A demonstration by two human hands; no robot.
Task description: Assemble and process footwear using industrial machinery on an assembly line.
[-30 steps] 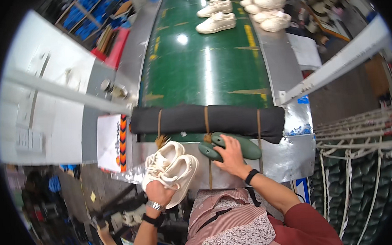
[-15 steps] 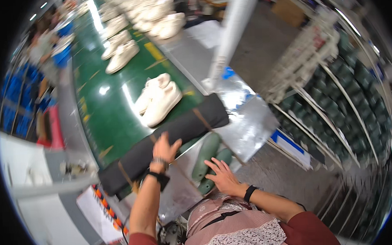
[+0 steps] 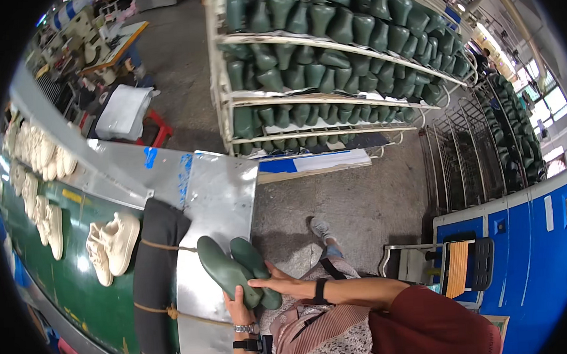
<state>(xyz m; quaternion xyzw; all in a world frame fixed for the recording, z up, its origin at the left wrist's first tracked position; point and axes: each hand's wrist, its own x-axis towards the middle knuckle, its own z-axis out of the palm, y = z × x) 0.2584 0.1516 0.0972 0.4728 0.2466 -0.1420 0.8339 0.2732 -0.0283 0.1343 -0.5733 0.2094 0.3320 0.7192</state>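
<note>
Two dark green shoe lasts are together in front of me, soles upward, above the edge of the metal table (image 3: 205,332). My left hand (image 3: 239,309) grips the left shoe last (image 3: 221,265) near its lower end, thumb up along its side. My right hand (image 3: 277,282) is closed round the right shoe last (image 3: 249,256), its fingers reaching across to the left one. Part of the right last is hidden behind that hand. Left of the lasts runs a black padded roll (image 3: 157,267) tied with cords.
A green conveyor belt (image 3: 78,303) on the left carries pairs of cream sneakers (image 3: 115,243). Ahead stands a rack (image 3: 330,97) filled with green lasts. Empty wire racks (image 3: 465,158) and a blue cabinet (image 3: 537,240) are at the right. Grey floor (image 3: 362,205) lies between.
My view has swung right, toward the racks. My left hand has moved from the black roll to a last. Both lasts have come up off the metal table, held in my hands.
</note>
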